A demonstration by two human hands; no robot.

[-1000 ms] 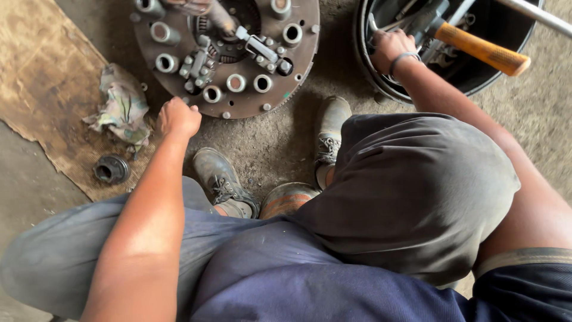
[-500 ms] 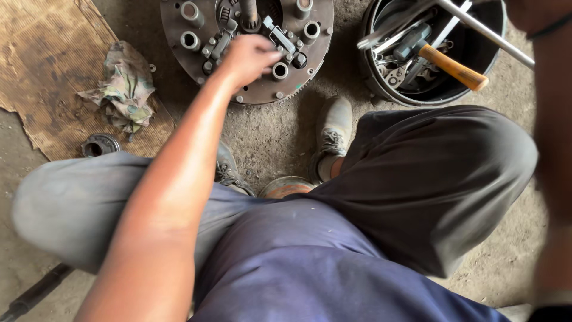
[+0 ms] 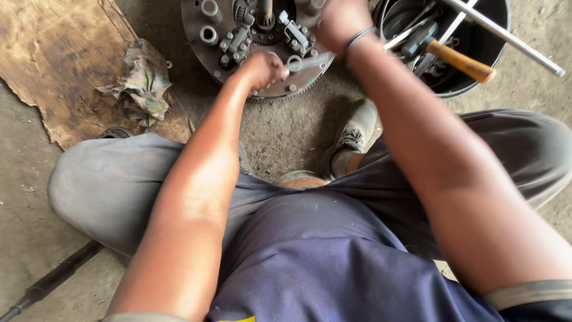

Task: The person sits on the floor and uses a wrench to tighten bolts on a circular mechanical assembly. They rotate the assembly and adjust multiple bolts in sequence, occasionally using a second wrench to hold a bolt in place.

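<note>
Two knees frame our view at bottom centre, bracing the squat. Mid-frame top, our left hand (image 3: 265, 68) is fisted around a blurred wrench (image 3: 310, 61) at the clutch assembly (image 3: 238, 36) rim; right hand (image 3: 339, 21) presses down, steadying it. Upper right, a tool bucket (image 3: 494, 56) sits within reach.

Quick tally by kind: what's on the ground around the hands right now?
Round metal clutch plate: 1
Black tool bucket: 1
Wooden-handled hammer: 1
Crumpled rag: 1
Cardboard sheet: 1
Hands: 2, left hand and right hand
Total: 7
</note>
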